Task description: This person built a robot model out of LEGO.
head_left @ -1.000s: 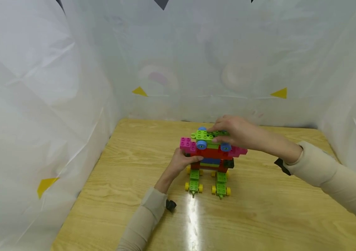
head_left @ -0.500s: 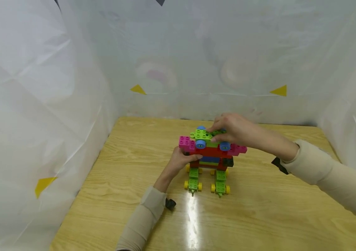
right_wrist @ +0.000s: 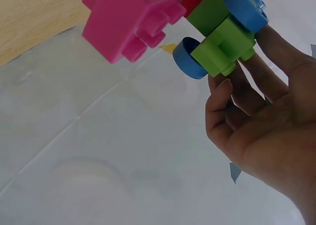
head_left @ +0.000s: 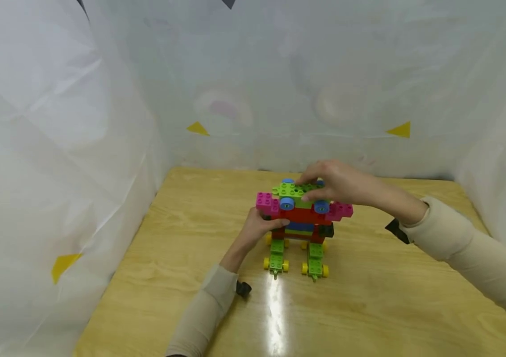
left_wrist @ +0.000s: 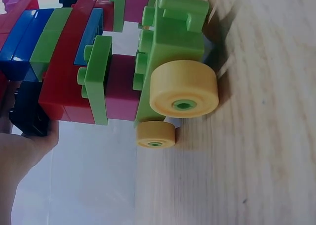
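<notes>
A figure of toy building blocks stands upright on the table, with a red middle (head_left: 301, 216), pink side blocks (head_left: 265, 202) and two green wheeled bases (head_left: 277, 255) as feet. My left hand (head_left: 253, 231) grips its left side, thumb across the front and the other fingers hidden behind. In the left wrist view that hand is by a black block (left_wrist: 29, 109), above the yellow wheels (left_wrist: 183, 89). On top lies a light green base with blue wheels (head_left: 289, 190). My right hand (head_left: 341, 183) pinches this base from above; the right wrist view shows its fingers against the green piece (right_wrist: 224, 46).
The figure stands on a wooden table (head_left: 181, 238) near its back half. Pale sheeting (head_left: 257, 89) walls the back and both sides, with yellow tape pieces (head_left: 198, 128) on it. Light glares off the tabletop in front of the figure.
The view shifts slightly. Both hands keep their hold on the block figure, and the figure stays where it was.
</notes>
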